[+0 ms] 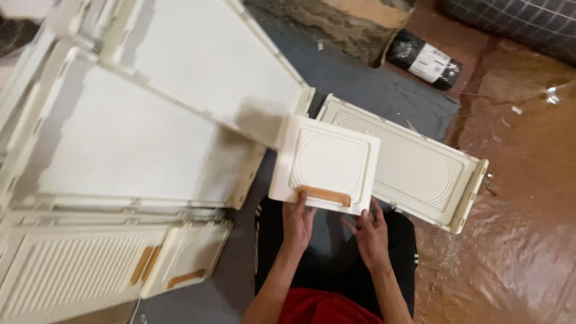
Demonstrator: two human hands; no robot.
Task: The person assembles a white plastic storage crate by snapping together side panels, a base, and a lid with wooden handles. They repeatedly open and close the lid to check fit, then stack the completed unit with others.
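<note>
A small cream plastic door panel (329, 161) with a tan wooden handle (327, 195) lies tilted in front of me. My left hand (298, 219) grips its near edge, fingers reaching the handle. Fingers spread, my right hand (370, 233) touches the panel's lower right corner. The panel rests partly over a longer cream panel (420, 171) lying flat on the right. My black-trousered legs are below the hands.
Large cream cabinet panels (138, 144) fill the left, hinged together. Two more doors with tan handles (144, 264) lie at lower left. A grey mat (366, 78) covers the floor; glossy brown floor (516, 198) lies right. A black wrapped roll (425, 60) sits at the back.
</note>
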